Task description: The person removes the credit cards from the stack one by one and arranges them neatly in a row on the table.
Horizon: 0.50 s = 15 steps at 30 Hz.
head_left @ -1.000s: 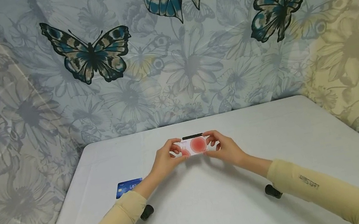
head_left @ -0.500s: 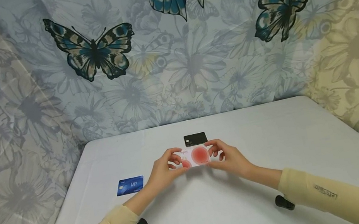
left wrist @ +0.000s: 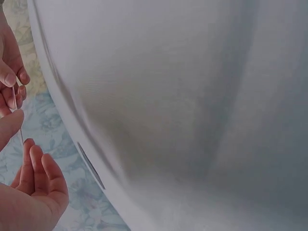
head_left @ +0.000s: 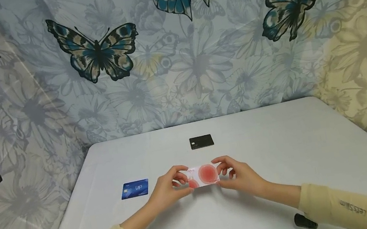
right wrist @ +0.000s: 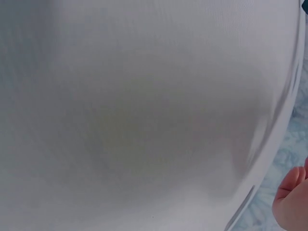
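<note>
Between both hands, a white card with red circles (head_left: 208,174) is held up facing the head camera. My left hand (head_left: 168,185) pinches its left edge with thumb and fingers. On the opposite edge, my right hand (head_left: 241,175) pinches it the same way. The left wrist view shows the card edge-on as a thin line, with the left hand (left wrist: 41,192) below it. Only part of the right hand (right wrist: 292,199) shows at the lower right of the right wrist view, its grip out of frame.
A black card (head_left: 201,141) lies flat beyond the hands on the white table (head_left: 263,138). A blue card marked VIP (head_left: 135,189) lies left of the left hand. Dark cylindrical pieces (head_left: 305,221) show under both sleeves. A butterfly-print cloth (head_left: 198,68) hangs behind.
Both hands have drawn the white card nearer to the body. The black card, mostly covered before, now shows whole, and the blue card is no longer overlapped by the left arm.
</note>
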Available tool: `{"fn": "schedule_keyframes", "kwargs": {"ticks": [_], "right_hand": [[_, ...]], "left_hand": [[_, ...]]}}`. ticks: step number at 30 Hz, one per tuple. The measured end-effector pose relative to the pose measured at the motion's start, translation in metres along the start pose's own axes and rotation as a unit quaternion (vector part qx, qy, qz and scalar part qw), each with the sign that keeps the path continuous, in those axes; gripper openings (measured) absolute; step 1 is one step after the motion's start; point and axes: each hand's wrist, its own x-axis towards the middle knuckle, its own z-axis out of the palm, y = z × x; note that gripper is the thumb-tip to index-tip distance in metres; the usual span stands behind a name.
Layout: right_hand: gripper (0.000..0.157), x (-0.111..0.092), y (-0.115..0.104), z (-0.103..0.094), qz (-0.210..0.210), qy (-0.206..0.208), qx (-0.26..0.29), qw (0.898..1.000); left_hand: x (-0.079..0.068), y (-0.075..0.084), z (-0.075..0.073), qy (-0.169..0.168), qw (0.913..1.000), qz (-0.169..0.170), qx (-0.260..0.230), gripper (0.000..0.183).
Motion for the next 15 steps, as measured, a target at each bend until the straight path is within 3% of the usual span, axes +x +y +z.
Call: {"fn": "schedule_keyframes", "kwargs": {"ticks": [15], "right_hand": [[0.051, 0.000, -0.001, 0.012, 0.005, -0.039, 0.027, 0.999]], "left_hand": [[-0.014, -0.003, -0.010, -0.020, 0.9994, -0.019, 0.022, 0.052]]}}
